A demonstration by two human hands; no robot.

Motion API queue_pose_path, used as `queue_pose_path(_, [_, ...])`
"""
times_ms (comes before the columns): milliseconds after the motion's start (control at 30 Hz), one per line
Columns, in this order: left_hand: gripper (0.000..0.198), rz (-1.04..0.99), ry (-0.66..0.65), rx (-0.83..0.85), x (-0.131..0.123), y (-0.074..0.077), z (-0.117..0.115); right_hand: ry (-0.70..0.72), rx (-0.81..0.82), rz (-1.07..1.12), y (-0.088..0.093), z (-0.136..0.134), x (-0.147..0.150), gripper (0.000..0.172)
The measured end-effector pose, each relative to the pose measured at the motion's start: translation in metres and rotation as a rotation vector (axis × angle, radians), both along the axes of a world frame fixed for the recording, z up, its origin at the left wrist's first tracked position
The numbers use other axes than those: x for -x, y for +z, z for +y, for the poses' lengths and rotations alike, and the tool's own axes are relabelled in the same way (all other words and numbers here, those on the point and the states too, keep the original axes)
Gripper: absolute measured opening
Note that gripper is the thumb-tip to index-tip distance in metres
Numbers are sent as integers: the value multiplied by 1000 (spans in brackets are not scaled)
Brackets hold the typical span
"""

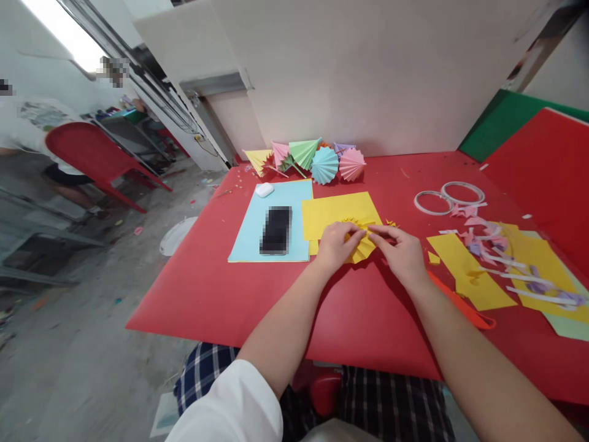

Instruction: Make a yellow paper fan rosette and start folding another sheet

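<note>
Your left hand and right hand hold the yellow pleated fan, each grip pinched closed on it. Yellow sheet beneath; phone on blue sheet nearby.

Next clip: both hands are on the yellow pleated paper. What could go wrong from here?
1. The left hand and right hand pinch the yellow pleated paper near its middle; the outer pleats look free and might spring open or crease unevenly.
2. An orange object lies close by the right forearm; a sweep of that arm could push it toward the edge of the red table.
</note>
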State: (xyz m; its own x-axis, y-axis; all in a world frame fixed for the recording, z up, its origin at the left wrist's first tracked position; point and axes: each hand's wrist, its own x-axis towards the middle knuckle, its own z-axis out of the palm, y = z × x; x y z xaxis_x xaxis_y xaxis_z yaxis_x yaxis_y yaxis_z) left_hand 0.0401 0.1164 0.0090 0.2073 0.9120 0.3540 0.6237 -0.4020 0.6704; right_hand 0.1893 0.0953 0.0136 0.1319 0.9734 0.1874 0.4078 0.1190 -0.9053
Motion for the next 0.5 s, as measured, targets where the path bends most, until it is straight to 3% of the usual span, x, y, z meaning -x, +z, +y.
queue_pose_path(500, [22, 3, -10, 22, 0, 1, -1, 2, -118, -73, -4, 1, 1, 18])
